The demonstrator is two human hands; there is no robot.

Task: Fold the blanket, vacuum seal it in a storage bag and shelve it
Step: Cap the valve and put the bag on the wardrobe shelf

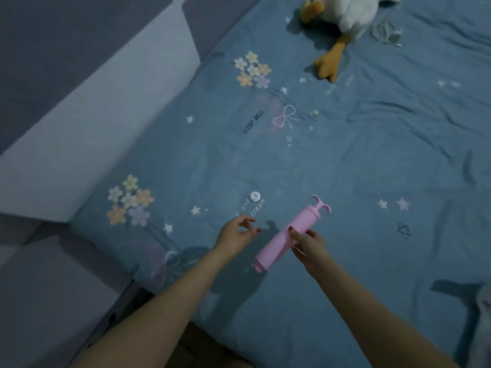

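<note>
Blue printed bed sheet (345, 155) fills the view; a plush duck (342, 19) lies at its far edge. Your right hand (308, 244) grips a pink hand pump (285, 236), held tilted above the sheet. Your left hand (236, 233) hovers beside it, fingers loosely curled, holding nothing. A small white valve cap (255, 196) sits just beyond.

You see a smooth matt pink plastic pump (285, 235), soft creased cotton-like bed sheet (372, 155), and a fluffy plush duck (353, 14).
</note>
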